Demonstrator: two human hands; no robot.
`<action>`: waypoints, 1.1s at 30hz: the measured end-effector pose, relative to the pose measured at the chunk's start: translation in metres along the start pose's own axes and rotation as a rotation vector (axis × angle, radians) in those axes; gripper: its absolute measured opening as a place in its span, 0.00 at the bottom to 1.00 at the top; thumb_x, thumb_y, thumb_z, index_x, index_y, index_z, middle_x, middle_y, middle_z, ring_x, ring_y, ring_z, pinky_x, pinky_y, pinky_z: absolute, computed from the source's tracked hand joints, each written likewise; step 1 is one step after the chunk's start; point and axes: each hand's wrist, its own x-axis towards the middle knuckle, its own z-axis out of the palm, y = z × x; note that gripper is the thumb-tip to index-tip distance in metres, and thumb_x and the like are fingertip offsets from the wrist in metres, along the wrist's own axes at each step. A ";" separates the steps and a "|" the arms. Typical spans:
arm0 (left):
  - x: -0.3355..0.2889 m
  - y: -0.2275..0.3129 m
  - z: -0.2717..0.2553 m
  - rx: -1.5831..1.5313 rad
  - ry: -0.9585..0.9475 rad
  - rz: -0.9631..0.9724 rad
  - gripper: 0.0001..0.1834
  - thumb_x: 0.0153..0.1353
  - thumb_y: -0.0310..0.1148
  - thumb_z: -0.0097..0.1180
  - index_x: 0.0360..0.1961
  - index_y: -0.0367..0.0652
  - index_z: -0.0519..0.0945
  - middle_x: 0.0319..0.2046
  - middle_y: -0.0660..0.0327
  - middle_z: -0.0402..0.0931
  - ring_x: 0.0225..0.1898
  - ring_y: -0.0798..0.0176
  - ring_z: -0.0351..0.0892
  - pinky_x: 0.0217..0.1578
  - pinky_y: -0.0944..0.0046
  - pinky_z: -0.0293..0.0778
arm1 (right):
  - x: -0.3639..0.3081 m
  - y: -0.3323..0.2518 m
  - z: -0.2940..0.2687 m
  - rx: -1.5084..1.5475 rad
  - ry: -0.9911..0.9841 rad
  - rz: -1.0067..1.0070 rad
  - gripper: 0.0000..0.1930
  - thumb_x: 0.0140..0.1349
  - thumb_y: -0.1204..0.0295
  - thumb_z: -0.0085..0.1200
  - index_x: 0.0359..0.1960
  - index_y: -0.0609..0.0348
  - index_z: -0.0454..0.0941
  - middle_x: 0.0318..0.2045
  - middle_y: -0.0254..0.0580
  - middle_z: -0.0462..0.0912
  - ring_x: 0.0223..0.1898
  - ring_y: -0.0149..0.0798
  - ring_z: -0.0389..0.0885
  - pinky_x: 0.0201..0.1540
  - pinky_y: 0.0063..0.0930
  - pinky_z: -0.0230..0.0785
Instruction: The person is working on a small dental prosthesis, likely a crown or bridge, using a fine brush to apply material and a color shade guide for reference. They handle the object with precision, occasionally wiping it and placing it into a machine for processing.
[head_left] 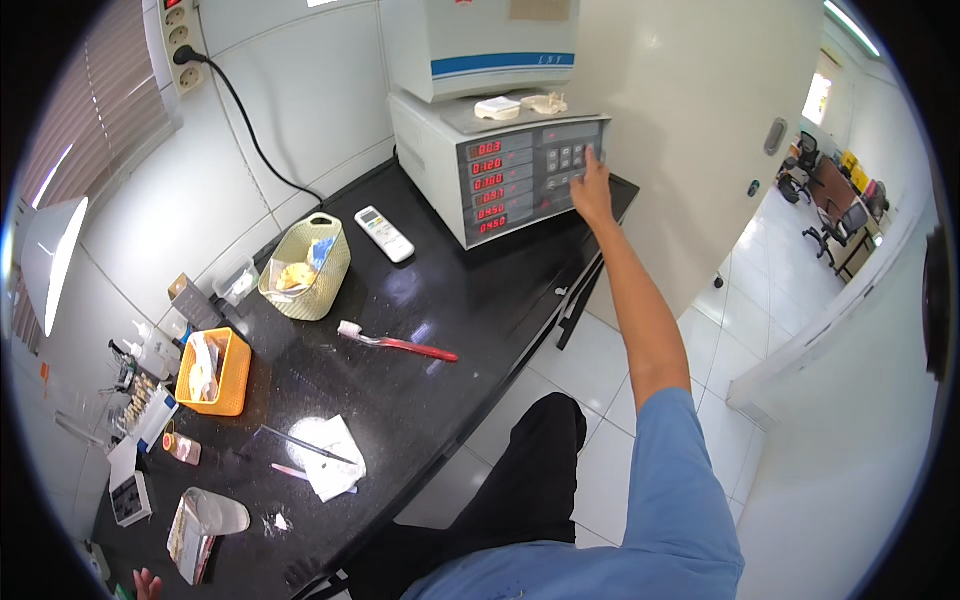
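Observation:
My right arm, in a short blue sleeve, reaches forward to a boxy grey-white tabletop machine (430, 160) with red digital readouts. My right hand (593, 190) holds nothing; its index finger is stretched onto the keypad (565, 158) on the machine's front, the thumb apart from it. At the lower left rim, a few fingers of what looks like my left hand (147, 584) show beside something green (122, 592). The frame edge cuts off the rest, so its grip is hidden. Pale plaster dental casts (498, 108) rest on the machine's ledge.
On the black worktop (400, 320) lie a white remote control (384, 234), a red-handled brush (400, 346), a pale basket (335, 265), an orange basket (235, 375), a paper tissue (340, 465) under a thin tool, and a clear cup (222, 512). A door (690, 120) stands at right.

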 end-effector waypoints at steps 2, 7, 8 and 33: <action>0.003 0.022 0.009 0.121 -0.028 0.035 0.25 0.68 0.31 0.57 0.64 0.34 0.70 0.55 0.50 0.79 0.56 0.54 0.79 0.61 0.56 0.71 | -0.001 0.012 -0.002 -0.015 -0.021 -0.002 0.38 0.61 0.73 0.53 0.74 0.55 0.53 0.62 0.61 0.63 0.61 0.61 0.70 0.63 0.46 0.65; -0.002 0.027 0.007 0.099 -0.010 -0.023 0.27 0.67 0.36 0.59 0.64 0.36 0.71 0.56 0.51 0.80 0.56 0.55 0.79 0.62 0.54 0.69 | 0.002 0.022 -0.002 -0.049 0.060 -0.106 0.38 0.59 0.74 0.54 0.73 0.56 0.56 0.60 0.61 0.67 0.61 0.60 0.70 0.63 0.46 0.64; 0.001 0.023 0.012 0.071 -0.007 -0.024 0.29 0.67 0.37 0.61 0.65 0.36 0.70 0.56 0.51 0.79 0.57 0.56 0.79 0.63 0.54 0.67 | 0.005 0.025 -0.001 -0.074 0.083 -0.151 0.38 0.58 0.74 0.54 0.73 0.56 0.57 0.58 0.61 0.68 0.60 0.60 0.70 0.63 0.46 0.64; -0.026 0.081 0.189 -0.796 -0.082 -0.227 0.16 0.48 0.09 0.42 0.27 0.35 0.82 0.17 0.58 0.74 0.19 0.66 0.73 0.22 0.66 0.68 | -0.242 -0.257 -0.005 0.646 -0.854 -0.761 0.12 0.61 0.88 0.54 0.44 0.63 0.82 0.32 0.44 0.84 0.29 0.36 0.84 0.31 0.26 0.76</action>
